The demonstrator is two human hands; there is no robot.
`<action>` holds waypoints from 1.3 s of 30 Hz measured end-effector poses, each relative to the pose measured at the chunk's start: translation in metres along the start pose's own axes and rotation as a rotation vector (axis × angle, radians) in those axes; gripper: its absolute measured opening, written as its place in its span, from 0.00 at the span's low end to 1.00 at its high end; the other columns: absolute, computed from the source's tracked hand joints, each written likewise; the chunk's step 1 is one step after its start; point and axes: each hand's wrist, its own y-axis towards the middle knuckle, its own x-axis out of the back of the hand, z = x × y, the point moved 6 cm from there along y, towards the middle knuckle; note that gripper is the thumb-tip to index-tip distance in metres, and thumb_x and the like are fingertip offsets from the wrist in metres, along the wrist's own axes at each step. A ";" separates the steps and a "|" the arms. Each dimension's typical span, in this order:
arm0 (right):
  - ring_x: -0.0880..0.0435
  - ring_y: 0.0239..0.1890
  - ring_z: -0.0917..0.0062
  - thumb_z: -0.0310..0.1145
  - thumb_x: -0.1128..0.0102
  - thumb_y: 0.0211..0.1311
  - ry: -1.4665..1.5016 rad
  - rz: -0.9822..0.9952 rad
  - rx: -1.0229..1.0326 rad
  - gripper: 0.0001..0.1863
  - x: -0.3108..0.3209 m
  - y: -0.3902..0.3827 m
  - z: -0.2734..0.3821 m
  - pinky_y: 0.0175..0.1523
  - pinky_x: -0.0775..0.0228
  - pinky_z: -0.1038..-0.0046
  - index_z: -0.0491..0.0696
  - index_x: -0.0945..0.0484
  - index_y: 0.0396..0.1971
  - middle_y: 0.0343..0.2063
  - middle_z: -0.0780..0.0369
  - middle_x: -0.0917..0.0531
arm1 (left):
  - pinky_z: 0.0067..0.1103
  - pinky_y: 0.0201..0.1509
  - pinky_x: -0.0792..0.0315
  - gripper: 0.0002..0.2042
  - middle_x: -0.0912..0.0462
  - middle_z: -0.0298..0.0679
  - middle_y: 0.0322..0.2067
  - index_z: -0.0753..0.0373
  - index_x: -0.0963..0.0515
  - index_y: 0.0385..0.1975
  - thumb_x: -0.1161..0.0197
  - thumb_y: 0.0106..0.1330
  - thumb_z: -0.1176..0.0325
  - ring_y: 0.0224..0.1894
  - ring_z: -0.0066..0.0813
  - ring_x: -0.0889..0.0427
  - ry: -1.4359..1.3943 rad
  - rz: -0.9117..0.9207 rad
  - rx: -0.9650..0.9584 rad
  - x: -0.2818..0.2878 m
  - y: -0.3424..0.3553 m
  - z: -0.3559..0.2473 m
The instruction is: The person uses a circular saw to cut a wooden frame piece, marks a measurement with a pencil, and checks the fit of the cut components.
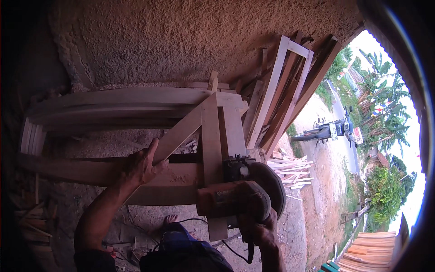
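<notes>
My right hand is wrapped round the rear handle of a circular saw, orange-brown with a dark round blade guard on its right. The saw rests across a flat wooden board, whose near end sticks out below it. My left hand grips the lower end of a slanting wooden piece that meets the board near its far end. Both pieces lie over stacked wooden frames. Sawdust lies on the near frame rail. The saw's blade is hidden.
Frames and planks lean against a rough wall. Offcuts are piled at right. A black power cord hangs near my legs. Outside stand a motorcycle and a plank stack. Scrap wood lies at lower left.
</notes>
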 end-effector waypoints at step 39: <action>0.18 0.34 0.85 0.27 0.34 0.59 -0.026 0.099 0.024 0.18 -0.012 0.063 0.026 0.39 0.23 0.76 0.45 0.19 0.51 0.36 0.67 0.15 | 0.43 0.52 0.20 0.44 0.18 0.70 0.43 0.76 0.44 0.71 0.43 0.70 0.41 0.48 0.64 0.16 0.000 -0.050 -0.153 -0.004 0.003 0.004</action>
